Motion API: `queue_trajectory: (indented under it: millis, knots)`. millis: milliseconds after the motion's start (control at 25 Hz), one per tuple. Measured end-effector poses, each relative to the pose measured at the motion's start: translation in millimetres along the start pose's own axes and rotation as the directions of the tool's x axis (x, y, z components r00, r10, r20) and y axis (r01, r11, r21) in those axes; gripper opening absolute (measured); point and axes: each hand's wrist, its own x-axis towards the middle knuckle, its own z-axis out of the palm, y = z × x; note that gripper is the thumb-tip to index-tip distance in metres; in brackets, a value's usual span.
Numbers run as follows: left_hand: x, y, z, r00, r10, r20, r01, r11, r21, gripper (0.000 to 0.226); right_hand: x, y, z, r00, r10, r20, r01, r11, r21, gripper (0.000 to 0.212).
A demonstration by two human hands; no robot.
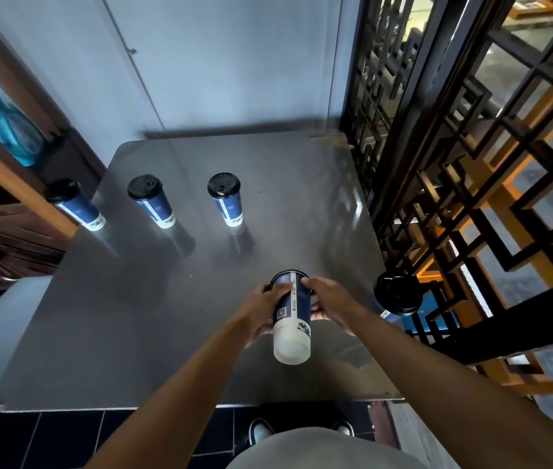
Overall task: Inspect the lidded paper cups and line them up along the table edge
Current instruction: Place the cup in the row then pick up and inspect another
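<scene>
A blue and white paper cup (291, 319) is held tipped over above the grey table (153, 316), its white bottom toward me and its lidded end pointing away. My left hand (266, 311) grips its left side and my right hand (330, 304) grips its right side. Three more blue cups with black lids stand upright across the table's far half: one at the left edge (77, 205), one beside it (153, 202), one near the middle (227, 200). Another lidded cup (396, 294) stands at the right edge, close to my right forearm.
A black lattice screen (471, 184) runs along the table's right side. A wooden shelf unit (14, 184) with a blue object stands to the left. A pale wall closes the far side. My shoes show below the near edge on dark floor tiles.
</scene>
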Motion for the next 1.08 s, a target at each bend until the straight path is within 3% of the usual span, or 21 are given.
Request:
queue_trajectory:
  millis: [240,320,480,640,840,1000,1080]
  knots:
    - [-1,-11,-25,0.99,0.109,-0.092,-0.096,0.986,0.139,0.103,-1,-9,4,0.994,-0.105,0.025,0.103,0.991,0.091,0.032]
    - [-1,-17,-27,0.984,0.165,-0.069,-0.151,0.973,0.173,0.099,0,-13,9,0.991,-0.134,-0.021,0.135,0.99,0.045,0.027]
    - [-3,-40,-23,0.948,0.314,-0.043,-0.298,0.929,0.219,0.082,0,-17,19,0.956,-0.278,-0.091,0.247,0.934,-0.259,0.02]
    - [-2,-62,-20,0.905,0.421,-0.061,-0.387,0.874,0.294,0.068,4,-10,27,0.927,-0.372,-0.048,0.268,0.746,-0.61,0.026]
    - [7,-74,-13,0.916,0.392,-0.09,-0.344,0.879,0.329,0.07,9,0,38,0.946,-0.322,-0.029,0.198,0.648,-0.735,0.037]
    - [16,-66,-12,0.928,0.358,-0.1,-0.296,0.875,0.384,0.077,17,-5,46,0.917,-0.39,0.081,0.247,0.397,-0.884,0.036]
    - [20,-63,-9,0.925,0.373,-0.076,-0.29,0.819,0.495,0.066,21,-11,48,0.906,-0.406,0.122,0.242,0.258,-0.935,0.035]
